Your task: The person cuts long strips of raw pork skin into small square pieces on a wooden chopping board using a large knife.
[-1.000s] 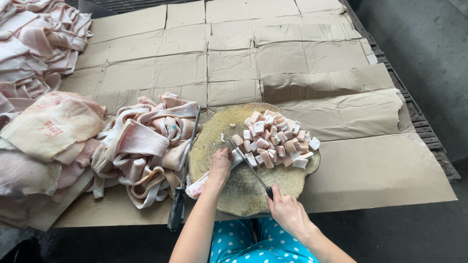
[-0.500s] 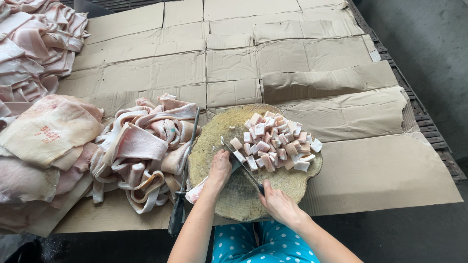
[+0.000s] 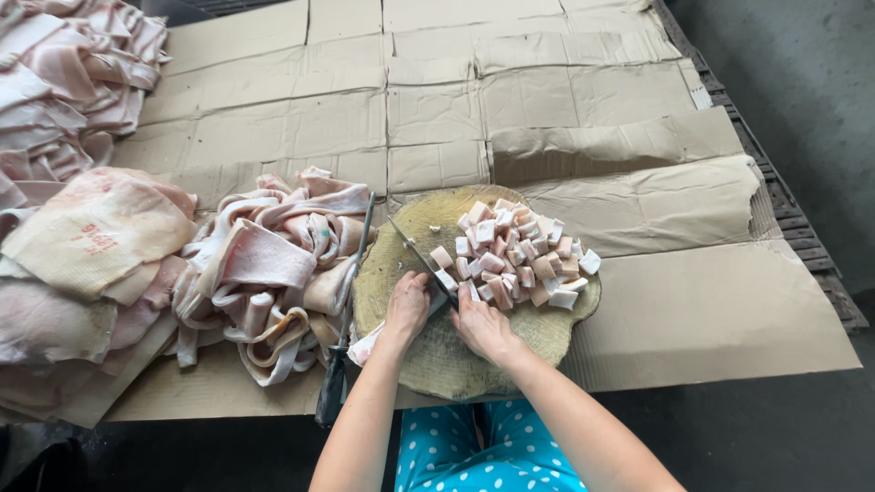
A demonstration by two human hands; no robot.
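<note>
A round wooden chopping block (image 3: 456, 364) lies on cardboard in front of me. On its far right side sits a pile of several pale pink meat cubes (image 3: 519, 260). My left hand (image 3: 407, 305) presses down on a strip of meat (image 3: 366, 344) that hangs over the block's left edge. My right hand (image 3: 483, 323) sits right beside it and grips a knife (image 3: 421, 260). The blade slants away to the upper left, and its near end is by my left fingertips.
A heap of long fatty meat strips (image 3: 264, 273) lies left of the block, with a sharpening steel (image 3: 351, 292) between them. Large slabs of skin (image 3: 91, 228) are stacked at far left. Flattened cardboard (image 3: 693, 301) covers the surface; a metal grate edge (image 3: 802, 246) runs along the right.
My right hand has moved forward and to the left with the knife, ending close against my left hand. The left hand has stayed on the strip.
</note>
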